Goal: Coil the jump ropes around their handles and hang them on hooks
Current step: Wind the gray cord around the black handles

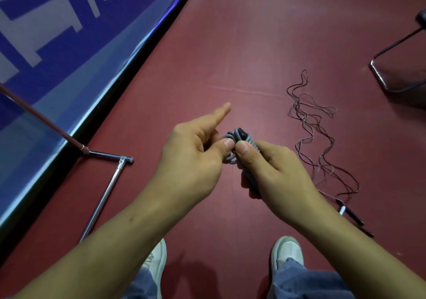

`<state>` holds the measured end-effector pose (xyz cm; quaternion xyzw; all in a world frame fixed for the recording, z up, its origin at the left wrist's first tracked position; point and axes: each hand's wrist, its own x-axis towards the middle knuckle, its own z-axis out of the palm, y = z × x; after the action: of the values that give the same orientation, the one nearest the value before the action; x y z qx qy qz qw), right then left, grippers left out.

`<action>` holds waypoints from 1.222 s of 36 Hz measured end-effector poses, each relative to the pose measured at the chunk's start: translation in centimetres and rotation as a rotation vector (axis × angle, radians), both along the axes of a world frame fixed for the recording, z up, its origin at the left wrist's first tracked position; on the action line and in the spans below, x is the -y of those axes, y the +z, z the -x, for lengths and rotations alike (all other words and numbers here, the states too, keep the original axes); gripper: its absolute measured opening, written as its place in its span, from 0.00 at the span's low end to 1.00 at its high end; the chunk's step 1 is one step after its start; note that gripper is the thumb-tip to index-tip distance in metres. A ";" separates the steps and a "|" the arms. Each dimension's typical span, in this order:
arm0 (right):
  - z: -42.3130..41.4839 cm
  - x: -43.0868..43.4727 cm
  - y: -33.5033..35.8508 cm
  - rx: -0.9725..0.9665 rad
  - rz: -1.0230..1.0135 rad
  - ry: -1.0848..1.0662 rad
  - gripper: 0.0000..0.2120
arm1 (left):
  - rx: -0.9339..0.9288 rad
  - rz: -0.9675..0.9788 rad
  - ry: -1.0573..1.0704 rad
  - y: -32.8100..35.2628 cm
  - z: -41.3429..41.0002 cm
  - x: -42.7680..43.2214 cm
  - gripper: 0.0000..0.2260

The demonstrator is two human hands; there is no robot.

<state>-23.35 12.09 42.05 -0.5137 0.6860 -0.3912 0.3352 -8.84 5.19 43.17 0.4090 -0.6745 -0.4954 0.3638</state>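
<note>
A grey jump rope (239, 137) is wound in tight coils around its dark handles, held in front of me above the red floor. My right hand (274, 172) grips the coiled bundle, thumb pressed on its upper part. My left hand (196, 156) pinches a loop of the grey rope with its thumb, while the index finger points straight out. A second, thin dark rope (315, 133) lies loose and tangled on the floor to the right, its black handles (351, 215) near my right forearm. No hooks are visible.
A chrome stand base (103, 195) rests on the floor at the left, next to a blue banner (57, 45) with white lettering. A dark metal chair frame (391, 68) stands at the upper right. My white shoes (287, 252) are below.
</note>
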 end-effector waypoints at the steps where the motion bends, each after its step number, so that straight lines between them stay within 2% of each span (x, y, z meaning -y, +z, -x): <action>1: 0.0 0.0 -0.1 -0.010 0.005 -0.002 0.29 | 0.005 0.032 0.016 0.3 0.0 0.0 0.22; 5: 0.0 0.1 -0.4 -0.043 0.021 -0.017 0.28 | 0.013 0.055 0.055 0.3 0.3 0.0 0.09; 10: 0.0 0.2 -0.2 -0.001 0.026 -0.015 0.24 | -0.098 -0.135 -0.047 0.5 -0.1 0.3 0.07; 15: 0.1 0.3 0.2 0.037 0.020 0.026 0.24 | -0.178 -0.187 -0.085 1.1 -0.4 0.5 0.05; 18: 0.0 0.2 0.3 0.175 -0.015 0.048 0.23 | -0.193 -0.207 -0.097 1.1 -0.5 0.4 0.07; 23: 0.0 0.0 0.4 0.421 -0.113 0.105 0.27 | -0.202 -0.285 -0.181 1.3 -0.7 0.7 0.09; 31: -0.1 -0.7 0.5 0.682 -0.209 0.149 0.29 | -0.052 -0.154 -0.330 1.9 -1.7 1.2 0.05; 35: -0.2 -0.7 0.4 0.725 -0.244 0.133 0.25 | 0.003 -0.101 -0.333 1.7 -1.8 1.2 0.05; 44: -0.4 -0.5 0.4 0.827 -0.418 0.184 0.27 | 0.080 0.102 -0.324 1.9 -1.9 0.9 0.05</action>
<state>-22.95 12.58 42.47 -0.2951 0.5106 -0.3850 0.7099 -6.94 4.24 45.09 0.2952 -0.7700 -0.4960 0.2722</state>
